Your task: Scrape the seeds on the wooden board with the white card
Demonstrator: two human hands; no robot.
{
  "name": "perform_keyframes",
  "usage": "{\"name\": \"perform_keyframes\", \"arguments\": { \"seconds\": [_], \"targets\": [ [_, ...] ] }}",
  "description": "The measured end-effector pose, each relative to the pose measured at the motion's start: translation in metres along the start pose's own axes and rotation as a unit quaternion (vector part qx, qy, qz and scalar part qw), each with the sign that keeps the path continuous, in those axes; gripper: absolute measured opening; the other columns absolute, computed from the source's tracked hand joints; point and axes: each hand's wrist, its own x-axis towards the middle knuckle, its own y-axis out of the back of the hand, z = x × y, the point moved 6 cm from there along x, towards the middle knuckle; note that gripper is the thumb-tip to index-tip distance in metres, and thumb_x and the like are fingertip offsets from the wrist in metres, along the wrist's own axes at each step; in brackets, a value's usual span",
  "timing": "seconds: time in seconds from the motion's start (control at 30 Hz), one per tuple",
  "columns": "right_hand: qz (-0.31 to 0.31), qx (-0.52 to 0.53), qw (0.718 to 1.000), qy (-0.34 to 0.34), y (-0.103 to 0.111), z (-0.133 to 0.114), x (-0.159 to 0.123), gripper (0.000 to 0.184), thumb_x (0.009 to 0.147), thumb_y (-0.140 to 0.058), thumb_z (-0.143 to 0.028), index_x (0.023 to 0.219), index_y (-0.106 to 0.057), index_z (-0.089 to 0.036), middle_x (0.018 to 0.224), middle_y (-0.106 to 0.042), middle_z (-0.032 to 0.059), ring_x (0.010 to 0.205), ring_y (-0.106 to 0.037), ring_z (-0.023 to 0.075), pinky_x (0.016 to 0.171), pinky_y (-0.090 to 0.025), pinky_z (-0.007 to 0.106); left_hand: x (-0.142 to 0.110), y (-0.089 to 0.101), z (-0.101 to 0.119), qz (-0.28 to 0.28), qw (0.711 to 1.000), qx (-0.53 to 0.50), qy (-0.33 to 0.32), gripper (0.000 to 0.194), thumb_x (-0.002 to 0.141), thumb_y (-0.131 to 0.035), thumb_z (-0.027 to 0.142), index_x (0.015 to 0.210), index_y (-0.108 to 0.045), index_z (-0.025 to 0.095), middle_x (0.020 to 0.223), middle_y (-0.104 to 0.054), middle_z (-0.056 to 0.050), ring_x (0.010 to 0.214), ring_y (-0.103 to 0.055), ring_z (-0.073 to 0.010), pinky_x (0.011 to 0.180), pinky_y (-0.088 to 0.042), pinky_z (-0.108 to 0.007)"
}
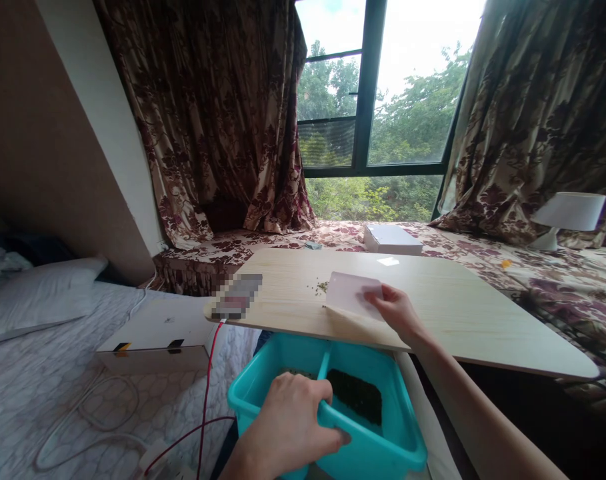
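Note:
My right hand (393, 307) grips the right edge of a thin, pale translucent sheet (350, 293), which stands tilted over the light wooden table (453, 307). Just left of the sheet lies a small scatter of green bits (321, 287), too small to name surely. My left hand (297, 420) is closed on the near rim of a turquoise two-compartment bin (407, 420), at the divider, below the table's front edge. Dark, fine material (355, 397) covers part of the bottom of the bin's right compartment. My hand hides much of the left compartment, where some small bits show.
A blurred-out flat device (240, 297) with a red cable (210, 373) lies at the table's left end. To the left, a white box (157, 333) sits on the bed. Another white box (393, 239) and a lamp (570, 212) stand on the window ledge behind.

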Motion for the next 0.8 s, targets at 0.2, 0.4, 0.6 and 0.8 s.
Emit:
{"name": "perform_keyframes", "arguments": {
  "seconds": [0.2,0.4,0.6,0.8],
  "targets": [
    [-0.025,0.045,0.999,-0.014,-0.013,0.001,0.011,0.041,0.052,-0.076,-0.047,0.079,-0.071,-0.016,0.082,-0.073,0.0084,0.071,-0.065,0.0206,0.062,-0.049,0.031,-0.002,0.009,-0.008,-0.005,1.0,0.0,0.029,0.025,0.067,-0.06,0.047,0.082,-0.063,0.027,0.081,-0.065,0.0,0.084,-0.057,-0.0227,0.071,-0.037,-0.03],
    [-0.087,0.053,0.994,-0.048,-0.023,0.005,0.012,0.026,0.055,-0.075,-0.036,0.072,-0.071,-0.017,0.077,-0.072,0.0055,0.069,-0.063,0.017,0.065,-0.048,0.029,-0.005,0.017,-0.022,0.022,0.998,0.001,0.052,0.021,0.069,-0.059,0.045,0.08,-0.061,0.027,0.078,-0.064,0.001,0.081,-0.057,-0.0212,0.066,-0.034,-0.027],
    [-0.191,0.029,0.978,-0.084,-0.011,-0.003,-0.005,0.027,0.059,-0.075,-0.036,0.076,-0.072,-0.015,0.078,-0.072,0.0062,0.069,-0.064,0.0172,0.065,-0.048,0.029,-0.005,0.019,-0.028,0.029,0.998,-0.002,0.057,0.018,0.07,-0.058,0.041,0.072,-0.056,0.024,0.072,-0.061,0.001,0.075,-0.057,-0.0197,0.058,-0.029,-0.025],
    [-0.147,0.04,0.985,-0.085,0.02,-0.008,-0.01,0.03,0.058,-0.077,-0.037,0.078,-0.072,-0.015,0.08,-0.073,0.0077,0.069,-0.065,0.0191,0.063,-0.049,0.029,-0.003,0.019,-0.022,0.028,0.999,0.0,0.041,0.02,0.07,-0.058,0.044,0.079,-0.06,0.026,0.071,-0.061,0.001,0.072,-0.056,-0.0196,0.057,-0.027,-0.025]
  ]
}}
